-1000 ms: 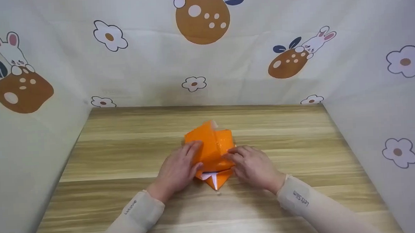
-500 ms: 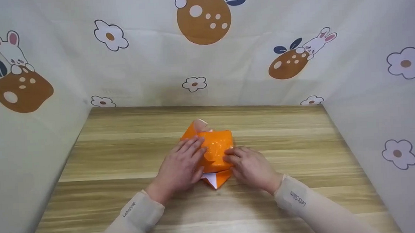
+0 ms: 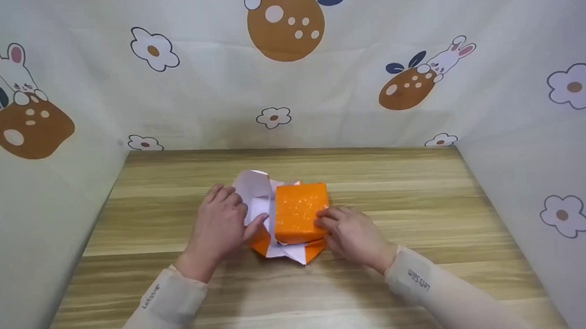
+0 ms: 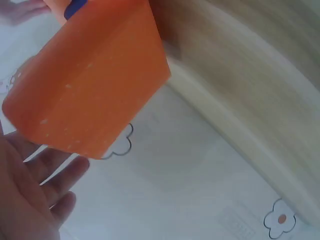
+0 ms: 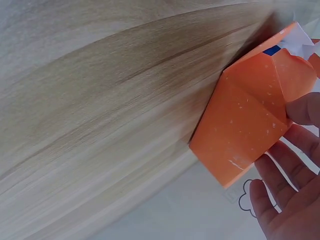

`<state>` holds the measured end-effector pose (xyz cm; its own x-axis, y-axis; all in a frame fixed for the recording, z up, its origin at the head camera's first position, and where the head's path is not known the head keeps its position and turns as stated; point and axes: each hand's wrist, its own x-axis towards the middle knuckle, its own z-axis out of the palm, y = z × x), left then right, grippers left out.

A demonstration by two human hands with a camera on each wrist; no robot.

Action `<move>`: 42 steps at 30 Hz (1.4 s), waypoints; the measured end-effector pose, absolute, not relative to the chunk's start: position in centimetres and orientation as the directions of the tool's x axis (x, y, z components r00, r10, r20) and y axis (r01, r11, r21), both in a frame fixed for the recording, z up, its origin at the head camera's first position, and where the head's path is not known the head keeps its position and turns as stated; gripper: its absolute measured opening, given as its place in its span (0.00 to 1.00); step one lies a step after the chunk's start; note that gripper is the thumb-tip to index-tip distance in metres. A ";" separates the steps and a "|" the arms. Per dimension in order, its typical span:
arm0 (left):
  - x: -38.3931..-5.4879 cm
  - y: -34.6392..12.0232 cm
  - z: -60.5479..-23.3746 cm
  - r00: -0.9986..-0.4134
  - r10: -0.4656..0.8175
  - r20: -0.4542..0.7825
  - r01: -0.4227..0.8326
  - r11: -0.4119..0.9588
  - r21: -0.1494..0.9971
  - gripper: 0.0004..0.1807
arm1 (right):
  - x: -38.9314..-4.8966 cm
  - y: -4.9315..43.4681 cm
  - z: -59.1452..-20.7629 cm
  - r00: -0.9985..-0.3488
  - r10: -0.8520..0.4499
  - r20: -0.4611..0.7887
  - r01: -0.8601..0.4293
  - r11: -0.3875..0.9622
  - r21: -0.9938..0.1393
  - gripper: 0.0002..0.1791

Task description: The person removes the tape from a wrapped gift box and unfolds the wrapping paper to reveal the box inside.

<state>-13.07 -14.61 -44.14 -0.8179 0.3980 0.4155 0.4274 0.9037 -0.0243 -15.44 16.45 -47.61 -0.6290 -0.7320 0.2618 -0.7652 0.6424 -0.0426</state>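
Note:
A sheet of wrapping paper (image 3: 301, 210), speckled orange outside and white inside, is folded over something box-shaped on the table. Its left flap (image 3: 255, 186) stands raised with the white side showing. My left hand (image 3: 219, 219) is at that flap, thumb spread; in the left wrist view its fingers (image 4: 57, 182) lie loosely extended against the orange side. My right hand (image 3: 356, 235) pinches the folded paper at its right side, thumb (image 5: 306, 108) on one face and fingers behind. A bit of blue (image 5: 272, 50) shows inside the open front end; the rest of the contents is hidden.
The wood-grain table (image 3: 399, 184) extends around the paper. Pale cloth with rabbit, fruit and flower prints (image 3: 209, 88) hangs along its back and both sides.
My left hand has moved left, and the orange flap that lay over the middle has swung up and left, exposing its white side. My right hand has stayed in place.

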 end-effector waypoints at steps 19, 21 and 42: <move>-13.7 -18.8 -43.9 -0.947 0.242 -0.210 0.194 0.955 0.223 0.15 | -15.5 16.2 -47.4 -0.638 -0.725 0.259 -0.757 0.653 -0.035 0.20; -13.8 -18.7 -44.5 -0.942 0.255 -0.218 0.211 0.955 0.207 0.14 | -15.5 16.1 -47.5 -0.635 -0.725 0.266 -0.758 0.651 -0.034 0.19; -14.3 -16.7 -47.5 -0.924 0.305 -0.231 0.320 0.947 -0.031 0.20 | -15.9 15.2 -47.0 -0.647 -0.715 0.263 -0.746 0.665 -0.026 0.18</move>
<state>-14.25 -16.66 -47.48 -0.9241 0.3046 -0.2308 0.3198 0.9470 -0.0308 -15.88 15.24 -46.96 -0.6473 -0.7153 0.2631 -0.7460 0.6655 -0.0260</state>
